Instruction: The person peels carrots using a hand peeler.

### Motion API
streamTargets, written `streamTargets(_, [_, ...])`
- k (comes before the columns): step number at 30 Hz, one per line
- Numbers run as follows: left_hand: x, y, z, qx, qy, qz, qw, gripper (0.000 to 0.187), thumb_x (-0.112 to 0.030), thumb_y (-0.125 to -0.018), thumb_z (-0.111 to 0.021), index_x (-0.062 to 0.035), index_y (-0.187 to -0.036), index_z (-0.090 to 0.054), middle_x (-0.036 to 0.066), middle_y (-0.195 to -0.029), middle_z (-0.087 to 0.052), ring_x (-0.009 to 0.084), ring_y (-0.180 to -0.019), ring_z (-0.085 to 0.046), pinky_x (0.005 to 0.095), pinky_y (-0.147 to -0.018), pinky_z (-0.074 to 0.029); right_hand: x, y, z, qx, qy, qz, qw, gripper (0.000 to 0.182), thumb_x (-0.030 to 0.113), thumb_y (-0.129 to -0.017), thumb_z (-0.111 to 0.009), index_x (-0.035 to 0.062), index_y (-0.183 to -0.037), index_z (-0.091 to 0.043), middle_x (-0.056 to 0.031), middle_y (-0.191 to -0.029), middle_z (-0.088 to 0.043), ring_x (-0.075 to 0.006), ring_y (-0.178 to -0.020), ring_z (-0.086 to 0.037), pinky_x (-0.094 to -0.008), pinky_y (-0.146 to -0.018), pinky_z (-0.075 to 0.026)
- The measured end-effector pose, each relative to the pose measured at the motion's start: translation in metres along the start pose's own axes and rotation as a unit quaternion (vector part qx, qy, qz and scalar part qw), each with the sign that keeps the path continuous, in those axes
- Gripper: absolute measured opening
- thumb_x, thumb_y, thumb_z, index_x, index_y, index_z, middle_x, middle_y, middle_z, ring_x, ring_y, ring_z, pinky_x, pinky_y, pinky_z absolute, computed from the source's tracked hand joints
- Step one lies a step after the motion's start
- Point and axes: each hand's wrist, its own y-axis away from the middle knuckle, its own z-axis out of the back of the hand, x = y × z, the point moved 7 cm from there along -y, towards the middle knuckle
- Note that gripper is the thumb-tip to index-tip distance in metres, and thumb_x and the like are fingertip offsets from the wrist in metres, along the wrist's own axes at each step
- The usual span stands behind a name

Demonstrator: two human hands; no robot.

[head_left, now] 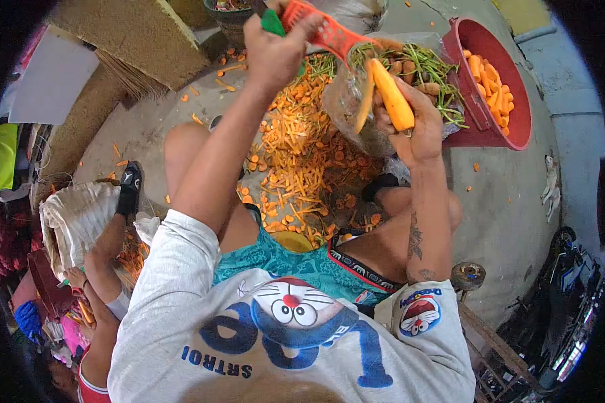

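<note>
My left hand [275,54] is closed around an orange-red slotted tool [326,32] and a green piece [273,24]. Its far end reaches toward the tip of a carrot [391,97]. That carrot is in my right hand [413,121], fingers wrapped around its lower part. A long orange strip [365,101] hangs beside it. Behind my right hand is a clear plastic bag [346,101] with unpeeled carrots and green stems [444,70]. Carrot pieces and peelings [296,148] lie heaped on the floor between my legs.
A red tub [474,127] of peeled carrots [491,87] stands at the upper right. A dark bucket [230,19] is at the top. Another person's arm [101,295] and leg show at left, by a white sack [81,215]. A metal frame [497,342] is lower right.
</note>
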Motion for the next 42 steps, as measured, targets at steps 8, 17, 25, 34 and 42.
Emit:
streamTargets(8, [-0.015, 0.019, -0.014, 0.035, 0.047, -0.052, 0.997, 0.021, -0.012, -0.089, -0.080, -0.0027, -0.103, -0.068, 0.000, -0.088, -0.069, 0.0088, -0.080, -0.065, 0.0260, -0.071, -0.053, 0.004, 0.020, -0.020, 0.035, 0.041, -0.029, 0.998, 0.037, 0.030, -0.103, -0.055, -0.0001, -0.122, -0.061, -0.0061, -0.096, -0.065, -0.0131, -0.066, -0.059, -0.0251, -0.053, -0.046])
streamTargets(17, [-0.016, 0.003, 0.001, -0.001, -0.188, -0.101, 0.977, 0.024, -0.020, -0.093, -0.073, -0.0010, -0.105, -0.065, 0.010, -0.081, -0.072, 0.0223, -0.072, -0.069, 0.0369, -0.069, -0.054, 0.025, 0.007, -0.027, 0.055, 0.068, 0.174, 0.981, 0.048, 0.025, -0.101, -0.066, -0.0022, -0.140, -0.055, -0.0086, -0.107, -0.068, -0.0123, -0.092, -0.066, -0.0260, -0.067, -0.050])
streamTargets(25, [-0.042, 0.051, -0.054, 0.271, -0.297, -0.009, 0.916, 0.025, -0.012, -0.085, -0.066, 0.0027, -0.104, -0.060, 0.029, -0.084, -0.065, 0.0501, -0.086, -0.064, 0.0544, -0.074, -0.051, 0.019, 0.015, -0.015, -0.106, 0.237, 0.221, 0.940, 0.026, 0.020, -0.094, -0.077, -0.0043, -0.100, -0.075, -0.0020, -0.093, -0.073, -0.0055, -0.083, -0.061, -0.0223, -0.075, -0.049])
streamTargets(34, [-0.023, 0.048, -0.055, 0.286, -0.309, -0.008, 0.907, 0.024, -0.011, -0.081, -0.063, 0.0057, -0.098, -0.061, 0.031, -0.087, -0.066, 0.0509, -0.088, -0.064, 0.0565, -0.078, -0.051, 0.023, 0.012, -0.021, -0.060, 0.390, 0.295, 0.870, 0.017, 0.009, -0.089, -0.080, -0.0064, -0.096, -0.075, -0.0024, -0.090, -0.073, -0.0065, -0.081, -0.062, -0.0225, -0.075, -0.050])
streamTargets(42, [0.049, 0.035, -0.039, 0.341, -0.432, 0.106, 0.828, 0.034, -0.022, -0.082, -0.063, 0.0101, -0.090, -0.070, 0.034, -0.098, -0.069, 0.0468, -0.095, -0.070, 0.0511, -0.087, -0.056, 0.015, 0.006, -0.017, 0.020, 0.193, 0.250, 0.949, 0.021, 0.011, -0.091, -0.078, -0.0073, -0.102, -0.075, -0.0036, -0.083, -0.071, -0.0077, -0.068, -0.062, -0.0219, -0.061, -0.048])
